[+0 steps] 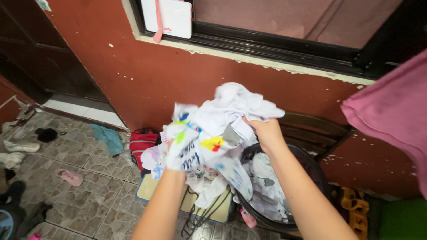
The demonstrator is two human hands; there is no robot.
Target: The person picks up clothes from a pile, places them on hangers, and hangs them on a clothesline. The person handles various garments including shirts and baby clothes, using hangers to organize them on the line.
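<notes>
light: bright, even; shadows: soft; blur: slight; edges: wide-angle distortion

The cloth (213,133) is white with blue, yellow and green prints, the basket (311,169) black, the wall (147,75) reddish brown, the towel (391,111) pink, the bag (142,144) red, the floor (89,186) grey mottled tile

Both bare forearms raised from bottom edge, converging on white garment (222,120) held up before red wall. Left hand (178,149) mostly buried under garment's lower left part, fingers hidden, wrist straight. Right hand (266,131) at garment's right edge, fingers curled closed, pinching cloth, knuckles up. Elbows out of view.
</notes>
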